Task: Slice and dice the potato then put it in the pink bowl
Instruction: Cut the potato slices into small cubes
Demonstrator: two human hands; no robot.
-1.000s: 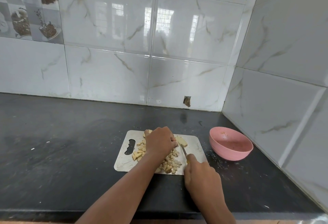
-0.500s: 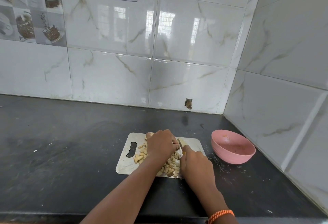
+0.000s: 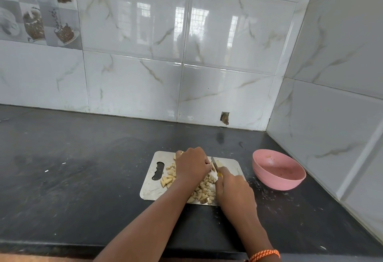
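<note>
Head view: left hand point(image 3: 191, 164) curls over the potato piece point(image 3: 218, 164) on the cutting board point(image 3: 151, 189). Right hand point(image 3: 233, 189) grips the knife point(image 3: 214, 163), blade just right of the left fingers point(image 3: 206, 162). Diced pieces point(image 3: 204, 190) lie near; pink bowl point(image 3: 278, 171) sits right.

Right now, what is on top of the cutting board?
Diced potato pieces lie on the cutting board; both hands work there, the right hand gripping a knife. The left hand covers whatever it holds.
</note>
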